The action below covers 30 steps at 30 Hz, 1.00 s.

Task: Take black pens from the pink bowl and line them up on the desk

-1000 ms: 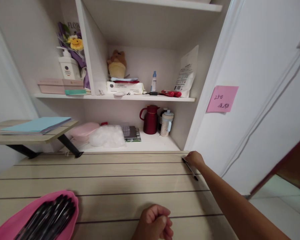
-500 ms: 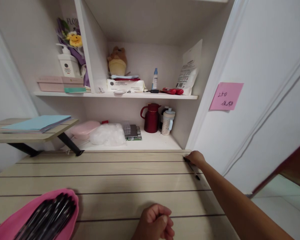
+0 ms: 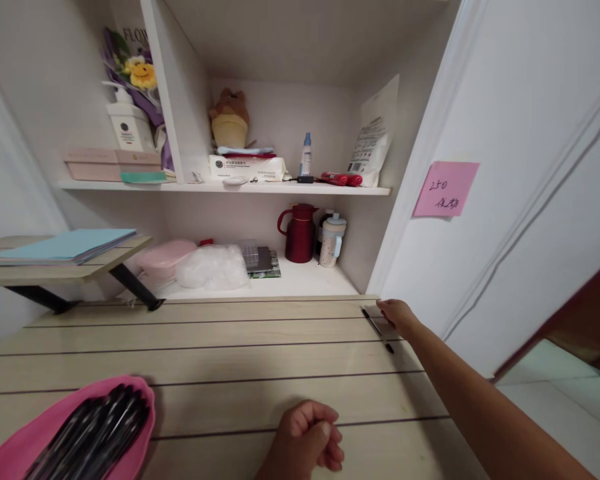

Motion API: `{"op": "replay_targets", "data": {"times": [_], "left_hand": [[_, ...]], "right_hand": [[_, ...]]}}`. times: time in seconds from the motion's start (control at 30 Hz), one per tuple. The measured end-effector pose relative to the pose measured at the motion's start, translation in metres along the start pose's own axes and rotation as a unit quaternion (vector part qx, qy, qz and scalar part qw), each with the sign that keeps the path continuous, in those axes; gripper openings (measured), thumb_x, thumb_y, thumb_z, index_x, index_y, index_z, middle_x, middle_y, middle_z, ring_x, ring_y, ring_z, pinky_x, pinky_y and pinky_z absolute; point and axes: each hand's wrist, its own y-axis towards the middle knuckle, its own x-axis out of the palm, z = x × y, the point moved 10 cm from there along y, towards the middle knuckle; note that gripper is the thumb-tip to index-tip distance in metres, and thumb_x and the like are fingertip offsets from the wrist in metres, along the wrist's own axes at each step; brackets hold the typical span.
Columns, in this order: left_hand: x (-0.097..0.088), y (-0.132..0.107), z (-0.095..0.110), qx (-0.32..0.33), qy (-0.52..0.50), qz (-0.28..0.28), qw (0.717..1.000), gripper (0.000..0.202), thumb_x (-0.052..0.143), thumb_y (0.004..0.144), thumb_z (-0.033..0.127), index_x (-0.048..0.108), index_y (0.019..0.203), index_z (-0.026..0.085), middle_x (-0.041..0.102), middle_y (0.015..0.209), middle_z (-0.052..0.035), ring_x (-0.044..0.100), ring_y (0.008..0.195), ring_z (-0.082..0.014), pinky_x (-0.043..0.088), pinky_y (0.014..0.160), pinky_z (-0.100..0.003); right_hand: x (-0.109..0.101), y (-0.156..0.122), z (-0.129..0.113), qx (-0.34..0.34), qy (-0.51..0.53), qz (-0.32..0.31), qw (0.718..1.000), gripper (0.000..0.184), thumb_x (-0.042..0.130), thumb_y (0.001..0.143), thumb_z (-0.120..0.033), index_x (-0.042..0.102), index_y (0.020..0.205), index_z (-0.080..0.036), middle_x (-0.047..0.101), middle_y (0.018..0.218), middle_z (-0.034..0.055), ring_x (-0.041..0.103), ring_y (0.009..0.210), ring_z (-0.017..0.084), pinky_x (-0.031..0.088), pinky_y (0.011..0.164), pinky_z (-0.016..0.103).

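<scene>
Your left hand (image 3: pixel 307 437) rests over the bench's near edge, around its middle, fingers loosely curled in with the thumb against them. Your right hand (image 3: pixel 396 317) is at the far right corner, fingers bunched; whether they touch the pen (image 3: pixel 377 329) just beside them, you cannot tell. That single pen lies slantwise on the bench (image 3: pixel 240 363), near its right edge.

The bench top is pale and wood-patterned, crossed by dark lines. At its near left corner sits one pink tray (image 3: pixel 149 417) of black pens (image 3: pixel 93 427), too overlapped to count. At the far left corner stands one riser (image 3: pixel 93 270) with two black legs showing, carrying blue-topped papers (image 3: pixel 65 246).

Beyond the far edge is a white shelf unit (image 3: pixel 260 189): below, one red jug (image 3: pixel 301 233) and one speckled cup (image 3: pixel 333 241); above, one plush toy (image 3: pixel 230 119) and two red items (image 3: pixel 341 179). One pink note (image 3: pixel 446 189) is on the white wall (image 3: pixel 525 73) to your right, above a tiled floor (image 3: pixel 545 417).
</scene>
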Motion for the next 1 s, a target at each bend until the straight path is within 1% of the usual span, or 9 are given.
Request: {"op": "replay_targets", "data": {"times": [0.1, 0.23, 0.53, 0.73, 0.83, 1.0], "left_hand": [[0.0, 0.0, 0.002, -0.001, 0.005, 0.004, 1.0, 0.029, 0.067, 0.062, 0.035, 0.058, 0.08, 0.014, 0.059, 0.064, -0.0013, 0.053, 0.048, -0.0092, 0.041, 0.052, -0.025], [0.001, 0.002, 0.001, -0.004, 0.003, 0.002, 1.0, 0.031, 0.068, 0.06, 0.037, 0.057, 0.078, 0.014, 0.059, 0.062, -0.0013, 0.052, 0.047, -0.0096, 0.041, 0.05, -0.025], [0.001, -0.002, -0.001, -0.013, -0.003, 0.002, 1.0, 0.028, 0.066, 0.064, 0.034, 0.058, 0.083, 0.014, 0.059, 0.065, -0.0011, 0.053, 0.05, -0.0097, 0.041, 0.055, -0.026], [0.001, -0.003, 0.002, -0.006, 0.004, -0.007, 1.0, 0.033, 0.067, 0.063, 0.037, 0.057, 0.084, 0.014, 0.059, 0.066, -0.0016, 0.053, 0.05, -0.0098, 0.042, 0.055, -0.026], [0.001, -0.001, 0.001, 0.0, 0.002, -0.008, 1.0, 0.033, 0.066, 0.063, 0.038, 0.056, 0.083, 0.013, 0.059, 0.066, -0.001, 0.053, 0.049, -0.0088, 0.041, 0.054, -0.025], [0.001, 0.0, -0.001, -0.004, 0.005, -0.004, 1.0, 0.032, 0.066, 0.063, 0.036, 0.056, 0.082, 0.013, 0.059, 0.065, -0.0006, 0.052, 0.049, -0.0084, 0.041, 0.052, -0.024]], "right_hand": [[0.002, -0.008, 0.005, 0.019, 0.029, -0.006, 0.999, 0.032, 0.04, 0.077, -0.037, 0.062, 0.068, -0.015, 0.06, 0.052, 0.0062, 0.056, 0.049, 0.015, 0.038, 0.044, 0.024], [0.006, -0.009, 0.007, 0.028, 0.056, -0.013, 0.998, 0.032, 0.039, 0.077, -0.036, 0.061, 0.073, -0.013, 0.062, 0.058, 0.0075, 0.056, 0.05, 0.015, 0.04, 0.047, 0.024], [0.017, 0.009, -0.006, 0.011, 0.071, 0.001, 0.997, 0.029, 0.042, 0.075, -0.036, 0.06, 0.074, -0.013, 0.066, 0.066, 0.0088, 0.059, 0.061, 0.016, 0.041, 0.053, 0.024], [0.022, 0.014, -0.008, 0.003, 0.076, 0.006, 0.997, 0.03, 0.043, 0.075, -0.037, 0.061, 0.075, -0.014, 0.067, 0.069, 0.0079, 0.059, 0.061, 0.015, 0.04, 0.052, 0.022], [0.018, 0.014, -0.005, 0.0, 0.066, 0.015, 0.998, 0.03, 0.043, 0.075, -0.038, 0.062, 0.075, -0.014, 0.067, 0.069, 0.0073, 0.059, 0.06, 0.015, 0.04, 0.052, 0.022], [0.0, 0.007, -0.006, -0.016, 0.015, 0.033, 0.999, 0.028, 0.05, 0.07, -0.042, 0.062, 0.069, -0.017, 0.066, 0.065, 0.0055, 0.058, 0.06, 0.017, 0.037, 0.05, 0.024]]}}
